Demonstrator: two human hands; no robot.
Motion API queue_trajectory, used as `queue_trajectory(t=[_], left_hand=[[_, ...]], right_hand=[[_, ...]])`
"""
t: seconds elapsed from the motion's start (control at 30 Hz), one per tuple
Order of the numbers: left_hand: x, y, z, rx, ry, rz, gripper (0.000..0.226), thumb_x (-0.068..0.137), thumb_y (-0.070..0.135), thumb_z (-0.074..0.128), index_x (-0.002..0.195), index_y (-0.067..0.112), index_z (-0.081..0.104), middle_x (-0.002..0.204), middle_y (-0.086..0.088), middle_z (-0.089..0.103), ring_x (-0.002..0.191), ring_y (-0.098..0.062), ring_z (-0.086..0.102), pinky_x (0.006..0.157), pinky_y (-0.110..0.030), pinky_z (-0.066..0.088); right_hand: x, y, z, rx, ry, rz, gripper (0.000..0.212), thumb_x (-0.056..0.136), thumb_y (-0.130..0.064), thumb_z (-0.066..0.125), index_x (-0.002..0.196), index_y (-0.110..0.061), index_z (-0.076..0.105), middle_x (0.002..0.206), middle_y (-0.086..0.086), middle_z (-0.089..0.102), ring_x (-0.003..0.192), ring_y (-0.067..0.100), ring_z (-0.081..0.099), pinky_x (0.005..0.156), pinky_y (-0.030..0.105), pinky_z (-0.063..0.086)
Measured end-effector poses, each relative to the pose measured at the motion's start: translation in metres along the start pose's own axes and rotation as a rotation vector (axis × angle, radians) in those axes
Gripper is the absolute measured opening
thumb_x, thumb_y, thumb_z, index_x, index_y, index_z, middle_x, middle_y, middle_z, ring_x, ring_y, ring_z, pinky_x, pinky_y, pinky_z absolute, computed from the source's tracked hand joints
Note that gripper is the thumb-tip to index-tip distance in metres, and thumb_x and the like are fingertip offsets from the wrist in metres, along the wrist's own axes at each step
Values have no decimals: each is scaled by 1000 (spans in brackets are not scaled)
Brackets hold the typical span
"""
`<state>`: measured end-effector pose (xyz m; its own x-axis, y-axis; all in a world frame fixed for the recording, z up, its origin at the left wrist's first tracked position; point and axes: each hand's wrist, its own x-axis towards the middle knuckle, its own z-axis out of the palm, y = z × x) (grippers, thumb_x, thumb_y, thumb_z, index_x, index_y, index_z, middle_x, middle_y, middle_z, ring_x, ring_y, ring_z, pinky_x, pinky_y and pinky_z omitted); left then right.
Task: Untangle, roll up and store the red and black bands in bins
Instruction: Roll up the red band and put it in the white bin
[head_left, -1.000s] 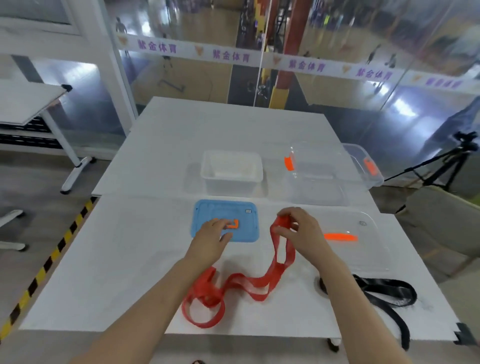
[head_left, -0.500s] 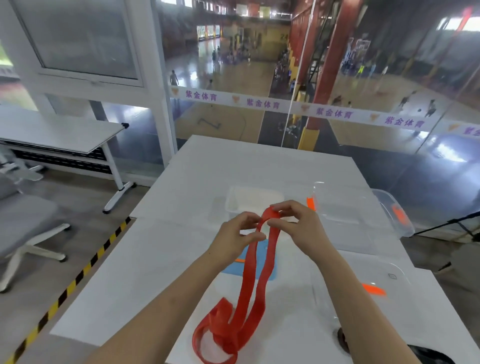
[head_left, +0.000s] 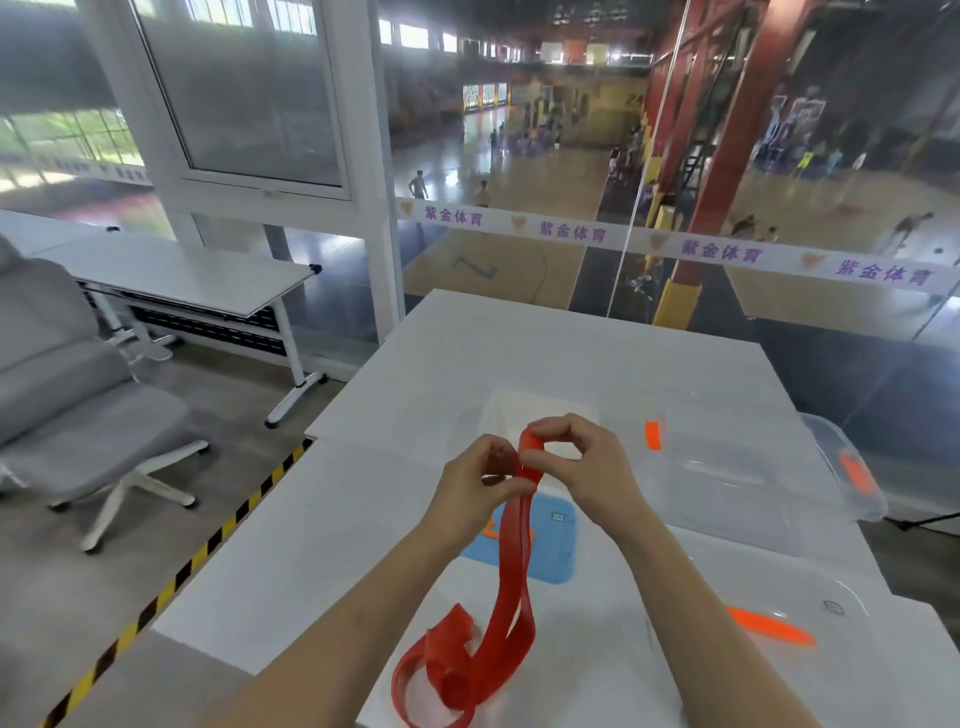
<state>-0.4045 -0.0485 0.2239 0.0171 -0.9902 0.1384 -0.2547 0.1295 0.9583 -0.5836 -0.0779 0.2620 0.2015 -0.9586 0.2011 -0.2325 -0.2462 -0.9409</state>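
A red band (head_left: 511, 582) hangs from both my hands above the white table (head_left: 322, 540). Its lower part lies in tangled loops near the front edge. My left hand (head_left: 480, 480) pinches the band just below its top fold. My right hand (head_left: 582, 462) pinches the top fold between thumb and fingers. Behind my hands stands a white bin (head_left: 511, 410), and to the right a clear bin (head_left: 727, 467) with orange latches. The black band is out of view.
A blue lid (head_left: 558, 540) lies flat under the hanging band. A clear lid (head_left: 779, 618) with an orange latch lies at the right. A grey office chair (head_left: 78, 415) and another table (head_left: 197, 280) stand to the left. Yellow-black tape marks the floor.
The view has tilted up, so the black band has dropped out of view. Both hands have lifted the red band's top fold higher, and the fold between the fingers is now tighter.
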Motion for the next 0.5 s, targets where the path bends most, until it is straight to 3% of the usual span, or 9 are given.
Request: queue_trajectory(t=[0.2,0.33,0.5], left_hand=[[-8,2,9,-3,6,-59,32,82,13,85,101,23,63,97,6,76,97,-15,76,93,-35,62],[-7,5,11,-12,32,-61,32,83,14,86,103,21,62,97,11,77,97,-7,75,92,-27,60],[1,2,-2,-69,34,-106,36,81,24,88,102,18,59,98,4,80,95,-16,77,94,-44,62]], right_hand=[[-5,2,2,15,-16,-6,20,81,-17,91,96,-24,79,105,-12,79,107,4,73,91,18,53],[-5,1,2,71,-16,-3,19,84,-15,88,99,-22,79,105,-9,80,108,6,74,99,28,56],[-6,15,2,248,91,69,11,95,-11,77,105,-12,73,110,4,79,106,22,77,96,41,64]])
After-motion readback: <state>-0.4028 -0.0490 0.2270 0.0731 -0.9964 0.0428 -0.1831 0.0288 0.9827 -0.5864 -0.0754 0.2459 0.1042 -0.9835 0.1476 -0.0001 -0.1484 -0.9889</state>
